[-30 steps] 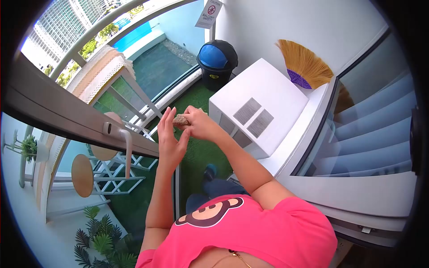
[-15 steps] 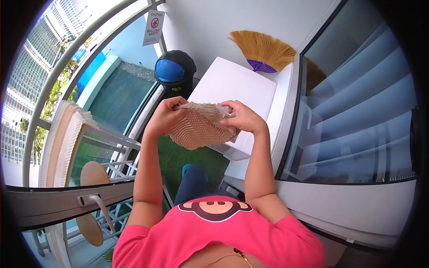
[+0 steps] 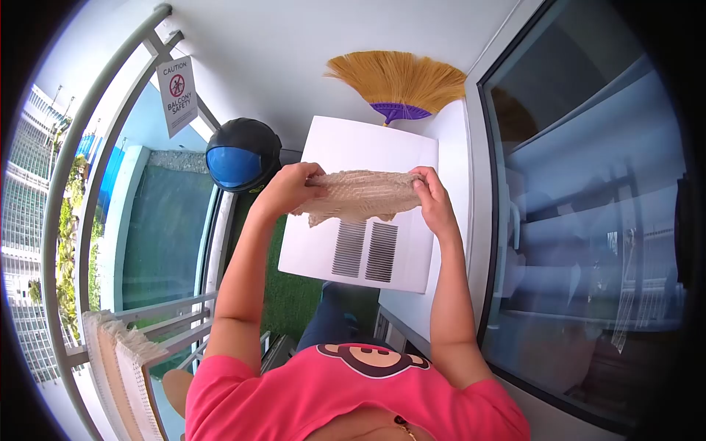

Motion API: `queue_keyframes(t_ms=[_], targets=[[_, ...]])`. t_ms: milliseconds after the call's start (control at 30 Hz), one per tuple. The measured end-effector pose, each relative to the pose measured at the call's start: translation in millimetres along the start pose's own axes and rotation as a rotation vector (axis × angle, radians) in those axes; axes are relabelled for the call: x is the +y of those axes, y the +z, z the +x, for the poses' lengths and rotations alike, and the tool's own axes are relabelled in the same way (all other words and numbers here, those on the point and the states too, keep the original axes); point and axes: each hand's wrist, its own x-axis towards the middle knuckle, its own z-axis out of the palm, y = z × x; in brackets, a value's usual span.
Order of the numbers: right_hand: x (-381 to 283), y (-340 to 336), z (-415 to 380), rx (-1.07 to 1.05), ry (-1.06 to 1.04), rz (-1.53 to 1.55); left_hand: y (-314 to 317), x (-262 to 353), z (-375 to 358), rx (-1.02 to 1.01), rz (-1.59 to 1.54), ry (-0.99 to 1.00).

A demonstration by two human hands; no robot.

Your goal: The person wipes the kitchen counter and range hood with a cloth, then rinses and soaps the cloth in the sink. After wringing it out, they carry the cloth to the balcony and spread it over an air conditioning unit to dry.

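A beige, ribbed cloth is stretched sideways between my two hands, its lower edge hanging uneven. My left hand pinches its left end, and the fingers of my right hand are closed on the right end. Behind the cloth stands a white boxy unit with two dark slatted vents on the side toward me. The cloth overlaps the unit's upper part in this view.
A broom with a purple binding leans on the back wall. The black bin with a blue flap stands left of the unit. Railing with draped fringed cloth runs along the left, a glass door along the right. Green turf covers the floor.
The cloth was bunched and sagging; now it is pulled out wider and flatter as my right hand moved right. My view has shifted, bringing the unit's vents into sight.
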Motion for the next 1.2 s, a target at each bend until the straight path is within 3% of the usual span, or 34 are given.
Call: queue_keyframes(t_ms=[33,67,100,167,233,333,400,500,533,567,800,867,900,967,1067,1200], targets=[[-1.1,2.4,13.8,0.016,-0.071,-0.032,-4.3,-14.1,19.3,-0.062,0.143,-0.037],[-4.7,5.0,28.2,0.077,-0.194,-0.253,-7.7,-30.1,39.8,-0.123,0.287,-0.071],[5.2,1.8,45.8,0.080,-0.184,-0.306,-8.0,-46.2,60.9,-0.185,0.434,-0.106],[40.4,-8.8,92.1,0.085,-0.162,-0.407,-7.8,-60.9,108.0,-0.122,0.309,-0.004],[71.9,-24.3,138.2,0.235,-0.281,-0.569,-3.2,-74.9,166.7,0.108,0.307,0.227],[88.4,-52.3,191.8,0.408,-0.305,-0.689,-8.6,-49.0,227.9,0.240,0.078,0.147],[88.0,-64.2,214.4,0.467,-0.246,-0.512,-13.3,-35.8,259.1,0.290,0.011,0.142],[93.8,-72.6,226.6,0.491,-0.208,-0.366,-12.2,-47.9,290.6,0.456,0.055,0.377],[104.3,-68.7,225.2,0.482,-0.202,-0.295,-10.7,-53.5,294.3,0.416,0.080,0.324],[114.5,-65.7,221.9,0.473,-0.196,-0.225,-6.3,-60.5,293.7,0.395,0.102,0.328],[210.3,-1.4,156.0,0.364,-0.001,-0.561,89.1,-140.6,245.5,0.234,0.304,0.227],[250.6,15.6,127.7,0.101,0.161,-0.754,119.0,-163.6,218.7,0.083,0.440,0.140],[251.5,24.2,113.6,0.084,0.228,-0.792,127.3,-172.1,204.6,-0.017,0.483,0.143],[246.7,47.0,83.5,0.050,0.368,-0.868,146.9,-186.0,180.0,0.097,0.502,0.213],[233.4,76.5,38.6,0.119,0.379,-0.720,163.4,-168.5,132.8,0.328,0.468,0.229],[203.3,127.1,-52.6,0.085,0.284,-0.307,189.1,-137.7,47.7,0.378,0.363,0.163]])
